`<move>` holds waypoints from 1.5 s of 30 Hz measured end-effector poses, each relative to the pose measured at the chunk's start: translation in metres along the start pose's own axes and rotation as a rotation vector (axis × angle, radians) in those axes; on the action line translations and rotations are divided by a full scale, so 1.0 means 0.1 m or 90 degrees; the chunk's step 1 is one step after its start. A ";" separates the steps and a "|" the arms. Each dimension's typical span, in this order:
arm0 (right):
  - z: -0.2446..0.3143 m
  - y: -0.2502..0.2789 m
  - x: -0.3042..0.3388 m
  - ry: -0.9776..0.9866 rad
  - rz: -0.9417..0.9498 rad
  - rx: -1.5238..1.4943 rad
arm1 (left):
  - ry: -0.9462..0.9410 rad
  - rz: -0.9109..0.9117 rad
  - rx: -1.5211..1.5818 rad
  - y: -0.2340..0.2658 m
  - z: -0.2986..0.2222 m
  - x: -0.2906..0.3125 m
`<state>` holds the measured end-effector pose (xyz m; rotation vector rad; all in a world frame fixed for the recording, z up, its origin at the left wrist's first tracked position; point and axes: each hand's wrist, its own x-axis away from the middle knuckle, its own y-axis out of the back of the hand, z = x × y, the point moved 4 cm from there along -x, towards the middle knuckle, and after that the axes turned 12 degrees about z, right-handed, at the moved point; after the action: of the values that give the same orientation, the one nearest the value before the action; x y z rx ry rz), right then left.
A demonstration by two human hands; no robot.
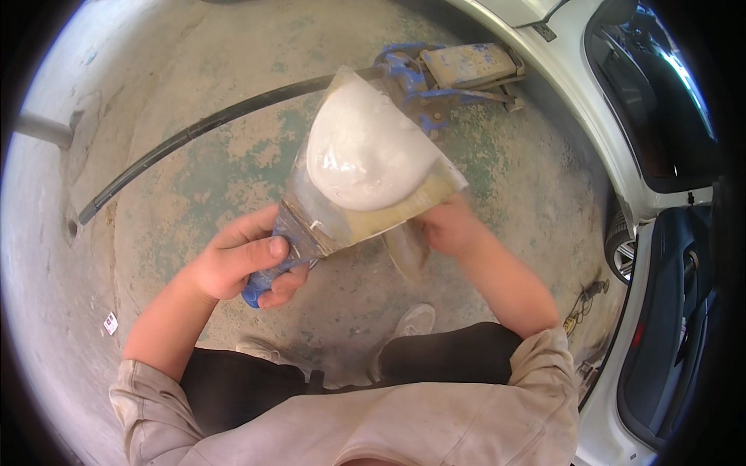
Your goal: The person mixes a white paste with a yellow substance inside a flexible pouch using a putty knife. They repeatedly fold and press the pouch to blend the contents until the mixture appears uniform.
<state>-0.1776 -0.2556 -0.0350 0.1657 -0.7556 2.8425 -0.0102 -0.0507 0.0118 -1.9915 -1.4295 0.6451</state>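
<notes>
My left hand [233, 260] is wrapped round the blue handle of a wide putty knife [315, 221], its thumb pressed on top. The knife's broad blade lies face up and carries a large smooth mound of white filler paste [369, 147]. My right hand [451, 225] is closed at the near right edge of that blade, which hides most of its fingers. Below the blade, a flat tan spreader [408, 250] sticks out beside the right hand and seems to be in its grip.
Beyond the blade, a blue floor jack [435, 78] with a long black handle [210, 122] rests on the worn concrete floor [233, 179]. Along the right stands a white car [575, 78] with an open door [668, 326]. A pale wall [54, 256] runs along the left.
</notes>
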 end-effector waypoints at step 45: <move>0.49 0.06 0.08 0.228 -0.357 0.130 | -0.027 -0.147 -0.075 0.18 0.25 -0.09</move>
<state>-0.1838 -0.2839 0.0061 -0.0904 -0.2832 2.3105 -0.0181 -0.0585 -0.0178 -1.8711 -1.7278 0.5137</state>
